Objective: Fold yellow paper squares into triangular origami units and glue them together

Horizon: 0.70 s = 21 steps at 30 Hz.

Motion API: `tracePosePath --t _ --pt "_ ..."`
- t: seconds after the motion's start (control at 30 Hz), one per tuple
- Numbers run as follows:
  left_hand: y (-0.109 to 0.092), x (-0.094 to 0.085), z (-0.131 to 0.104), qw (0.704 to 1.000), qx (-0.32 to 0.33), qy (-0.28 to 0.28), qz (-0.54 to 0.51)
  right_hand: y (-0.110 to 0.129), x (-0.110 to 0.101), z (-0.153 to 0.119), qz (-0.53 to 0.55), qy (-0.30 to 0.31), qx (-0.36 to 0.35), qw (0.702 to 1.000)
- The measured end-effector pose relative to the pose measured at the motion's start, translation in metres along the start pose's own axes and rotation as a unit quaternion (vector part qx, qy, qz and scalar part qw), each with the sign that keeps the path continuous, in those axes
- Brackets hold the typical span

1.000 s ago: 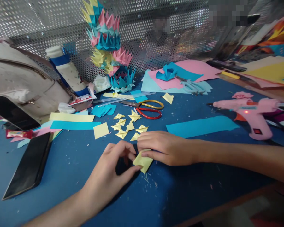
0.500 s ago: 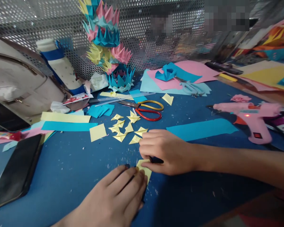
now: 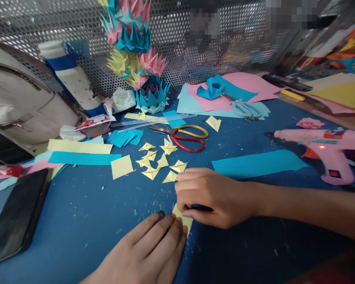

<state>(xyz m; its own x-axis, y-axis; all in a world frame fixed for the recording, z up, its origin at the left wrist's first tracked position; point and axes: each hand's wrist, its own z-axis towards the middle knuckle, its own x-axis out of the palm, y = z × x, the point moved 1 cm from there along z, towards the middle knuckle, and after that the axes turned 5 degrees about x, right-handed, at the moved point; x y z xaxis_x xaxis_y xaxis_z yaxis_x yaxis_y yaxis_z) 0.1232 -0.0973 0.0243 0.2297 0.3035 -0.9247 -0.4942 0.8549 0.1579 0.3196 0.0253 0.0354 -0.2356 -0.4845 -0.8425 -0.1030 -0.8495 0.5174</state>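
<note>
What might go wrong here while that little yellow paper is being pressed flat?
The pink glue gun shows a lit red light near the right forearm, so a burn seems possible. The right hand sits close to the folded yellow pieces and may scatter them. Open scissors lie just beyond.

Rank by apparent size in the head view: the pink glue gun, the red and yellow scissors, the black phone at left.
1. black phone, though it lies nearer the camera.
2. pink glue gun.
3. red and yellow scissors.
</note>
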Motion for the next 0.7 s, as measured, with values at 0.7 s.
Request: tracePosePath --t 0.7 --pt "-0.0001 0.0041 0.0041 0.998 -0.048 -0.046 0.018 -0.002 0.0004 0.0011 -0.004 0.063 -0.008 0.998"
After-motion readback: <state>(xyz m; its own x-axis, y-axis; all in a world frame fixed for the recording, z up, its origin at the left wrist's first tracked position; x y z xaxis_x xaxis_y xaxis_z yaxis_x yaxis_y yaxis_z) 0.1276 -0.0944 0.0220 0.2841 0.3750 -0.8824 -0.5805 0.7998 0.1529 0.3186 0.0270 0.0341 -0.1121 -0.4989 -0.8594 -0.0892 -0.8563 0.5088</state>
